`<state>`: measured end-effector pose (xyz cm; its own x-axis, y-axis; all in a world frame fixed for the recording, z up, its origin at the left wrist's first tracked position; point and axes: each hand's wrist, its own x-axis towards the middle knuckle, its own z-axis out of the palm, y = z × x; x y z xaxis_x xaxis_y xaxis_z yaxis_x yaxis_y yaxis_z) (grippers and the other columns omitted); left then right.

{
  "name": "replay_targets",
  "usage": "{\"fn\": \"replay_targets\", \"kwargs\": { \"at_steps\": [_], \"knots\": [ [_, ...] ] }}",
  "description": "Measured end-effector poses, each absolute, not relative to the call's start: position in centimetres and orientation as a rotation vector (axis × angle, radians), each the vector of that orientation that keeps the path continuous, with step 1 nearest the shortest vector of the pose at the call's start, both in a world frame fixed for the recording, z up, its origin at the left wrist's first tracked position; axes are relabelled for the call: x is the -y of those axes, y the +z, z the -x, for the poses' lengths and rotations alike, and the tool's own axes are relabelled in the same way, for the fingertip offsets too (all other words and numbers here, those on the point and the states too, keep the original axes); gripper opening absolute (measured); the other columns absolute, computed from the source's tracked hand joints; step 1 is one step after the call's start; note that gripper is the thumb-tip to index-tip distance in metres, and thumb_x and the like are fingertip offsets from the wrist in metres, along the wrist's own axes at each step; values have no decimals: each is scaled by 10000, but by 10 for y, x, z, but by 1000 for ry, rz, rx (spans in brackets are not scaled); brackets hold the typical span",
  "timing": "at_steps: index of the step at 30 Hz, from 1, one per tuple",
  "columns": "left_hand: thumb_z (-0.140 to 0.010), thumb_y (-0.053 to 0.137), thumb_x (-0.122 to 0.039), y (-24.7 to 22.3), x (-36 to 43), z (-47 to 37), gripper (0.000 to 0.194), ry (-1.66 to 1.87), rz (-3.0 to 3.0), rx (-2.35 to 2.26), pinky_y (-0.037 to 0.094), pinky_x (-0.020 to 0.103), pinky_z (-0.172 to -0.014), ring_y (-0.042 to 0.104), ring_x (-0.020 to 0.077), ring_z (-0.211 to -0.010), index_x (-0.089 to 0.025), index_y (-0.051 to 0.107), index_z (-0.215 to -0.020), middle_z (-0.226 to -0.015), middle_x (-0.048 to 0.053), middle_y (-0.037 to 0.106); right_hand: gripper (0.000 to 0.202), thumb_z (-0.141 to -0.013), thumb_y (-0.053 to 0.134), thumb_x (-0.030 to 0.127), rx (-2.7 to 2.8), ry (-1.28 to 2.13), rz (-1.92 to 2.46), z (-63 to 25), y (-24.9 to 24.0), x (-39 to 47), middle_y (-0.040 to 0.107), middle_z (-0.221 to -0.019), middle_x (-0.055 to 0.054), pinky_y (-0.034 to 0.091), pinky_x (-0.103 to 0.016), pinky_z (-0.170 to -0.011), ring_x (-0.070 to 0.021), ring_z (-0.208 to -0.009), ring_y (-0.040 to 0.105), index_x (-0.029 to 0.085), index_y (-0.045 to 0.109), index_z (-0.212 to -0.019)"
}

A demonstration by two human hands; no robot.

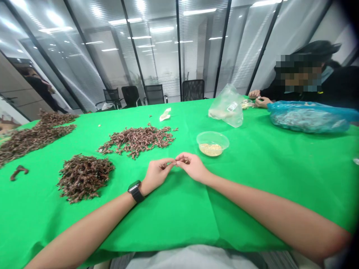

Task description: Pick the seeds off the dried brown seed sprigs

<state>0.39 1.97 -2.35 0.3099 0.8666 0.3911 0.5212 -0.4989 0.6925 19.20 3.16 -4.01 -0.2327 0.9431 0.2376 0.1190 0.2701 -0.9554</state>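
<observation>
My left hand (158, 172), with a dark watch on its wrist, is closed in a pinch above the green cloth. Fingertip to fingertip with it, my right hand (194, 167) is pinched too. A hint of something small and brownish shows between the fingers, too little to make out. Just beyond my hands lies a loose pile of brown, knobbly dried twig-like pieces (140, 140). A denser brown heap (85, 177) sits left of my left hand. A clear plastic bowl (213, 139) with small yellowish grains (211, 150) in it stands beyond my right hand.
A larger brown pile (30, 136) spreads at the far left, near a single curved brown piece (19, 172). A clear bag (227, 107) and a full blue bag (308, 116) lie at the right. Behind them a person (305, 80) handles something small. Crumpled pale scrap (165, 114) lies farther back.
</observation>
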Motion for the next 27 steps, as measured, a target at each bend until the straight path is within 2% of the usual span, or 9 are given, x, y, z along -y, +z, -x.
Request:
{"fn": "replay_targets", "kwargs": {
  "at_steps": [4,9,12,15,19,21,27],
  "knots": [
    [-901,623,-416,-22,-20,-4,288,1071,-2154,-1279,316,239,-540,426,117,-518,-182,792,-910,-627,4,655,148,-848,607,288,1676,1049,1017,-193,-38,-30,697,-703,-16,457,-274,-652,-141,-649,596,169,667,-785],
    [-896,630,-412,-21,-21,-3,270,1048,-2152,-1279,313,246,-555,431,117,-542,-183,772,-913,-644,-2,637,146,-839,589,267,1697,1021,1010,-192,-35,-27,667,-665,-2,410,-241,-579,-120,-598,536,167,654,-754],
    [-874,650,-441,-20,-22,-4,278,1027,-2095,-1282,268,244,-533,378,108,-526,-177,733,-903,-571,-33,515,124,-822,590,259,1675,994,1029,-192,-35,-25,643,-651,9,398,-236,-565,-115,-581,517,169,641,-753],
    [-820,705,-454,-22,-25,-3,309,994,-1874,-1240,217,228,-498,318,90,-501,-180,626,-937,-545,-81,370,128,-834,591,279,1646,907,1077,-191,-34,-23,624,-652,13,398,-241,-569,-117,-580,515,171,637,-783],
    [-871,597,-404,-25,-28,-4,257,901,-1450,-999,184,210,-455,226,71,-454,-202,503,-1000,-573,-109,268,131,-867,573,280,1677,766,1092,-191,-33,-22,610,-654,16,399,-250,-581,-120,-581,514,177,629,-808],
    [-900,548,-391,-25,-28,-5,242,872,-1389,-915,190,208,-452,223,67,-460,-194,493,-1030,-602,-105,274,121,-874,565,266,1707,698,1090,-192,-33,-22,613,-668,12,405,-254,-597,-124,-602,525,181,629,-815],
    [-958,503,-495,-25,-24,-7,361,803,-1622,-934,275,210,-482,348,71,-518,-170,506,-1116,-690,-59,453,104,-886,558,247,1797,584,1080,-192,-32,-20,625,-704,6,409,-256,-635,-130,-647,539,193,628,-831]
  ]
}}
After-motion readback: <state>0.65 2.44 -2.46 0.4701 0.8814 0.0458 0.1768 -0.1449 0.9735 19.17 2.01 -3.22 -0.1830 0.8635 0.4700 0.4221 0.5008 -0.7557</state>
